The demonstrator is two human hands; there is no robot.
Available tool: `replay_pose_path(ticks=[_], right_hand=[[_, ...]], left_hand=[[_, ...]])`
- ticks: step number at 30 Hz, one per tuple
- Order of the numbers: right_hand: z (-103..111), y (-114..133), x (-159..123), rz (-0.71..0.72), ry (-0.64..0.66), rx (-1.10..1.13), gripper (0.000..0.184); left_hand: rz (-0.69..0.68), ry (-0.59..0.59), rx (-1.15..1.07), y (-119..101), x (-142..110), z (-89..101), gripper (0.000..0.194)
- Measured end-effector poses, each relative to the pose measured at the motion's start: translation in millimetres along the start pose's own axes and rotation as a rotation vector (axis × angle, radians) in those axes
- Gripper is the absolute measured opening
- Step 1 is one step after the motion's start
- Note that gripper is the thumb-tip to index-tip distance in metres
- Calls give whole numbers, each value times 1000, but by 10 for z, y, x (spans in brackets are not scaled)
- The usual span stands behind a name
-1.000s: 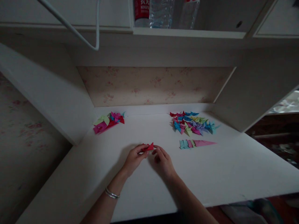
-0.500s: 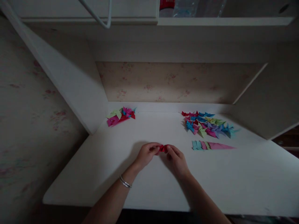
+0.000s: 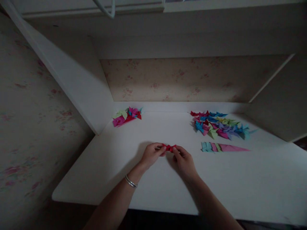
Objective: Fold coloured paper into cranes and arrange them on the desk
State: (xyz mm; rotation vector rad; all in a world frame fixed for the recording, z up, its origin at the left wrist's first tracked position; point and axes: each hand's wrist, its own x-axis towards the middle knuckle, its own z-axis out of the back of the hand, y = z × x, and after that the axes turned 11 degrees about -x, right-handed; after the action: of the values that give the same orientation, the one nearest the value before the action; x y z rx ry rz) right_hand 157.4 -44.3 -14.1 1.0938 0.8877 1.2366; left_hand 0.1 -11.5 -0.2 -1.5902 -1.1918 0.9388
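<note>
A small folded red paper piece [image 3: 169, 148] is held between my two hands, above the middle of the white desk. My left hand [image 3: 152, 154] pinches its left end between thumb and fingers, with two silver bangles on that wrist. At the other end, my right hand [image 3: 184, 160] pinches it the same way. Fingertips cover both ends, so its full shape is partly hidden. To the right of my right hand lies a pink paper strip [image 3: 232, 148] tapering to a point, with teal, pink and green folded pieces at its left end.
Several colourful folded paper pieces [image 3: 216, 126] lie in rows at the back right of the desk [image 3: 115, 166]. A smaller pile of folded paper [image 3: 127, 117] sits at the back left. Side panels and an overhead shelf [image 3: 192, 19] enclose the desk; floral wallpaper covers the wall behind.
The camera view has tilted down and shifted slightly. Both hands keep hold of the red paper, and more of its middle now shows between the fingertips.
</note>
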Motion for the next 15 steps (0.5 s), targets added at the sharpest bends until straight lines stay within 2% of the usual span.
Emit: replay_pose_path(ticks=[15], right_hand=[[13, 81, -17, 9, -25, -16, 43]], left_hand=[[-5, -25, 85, -89, -15, 4, 35]])
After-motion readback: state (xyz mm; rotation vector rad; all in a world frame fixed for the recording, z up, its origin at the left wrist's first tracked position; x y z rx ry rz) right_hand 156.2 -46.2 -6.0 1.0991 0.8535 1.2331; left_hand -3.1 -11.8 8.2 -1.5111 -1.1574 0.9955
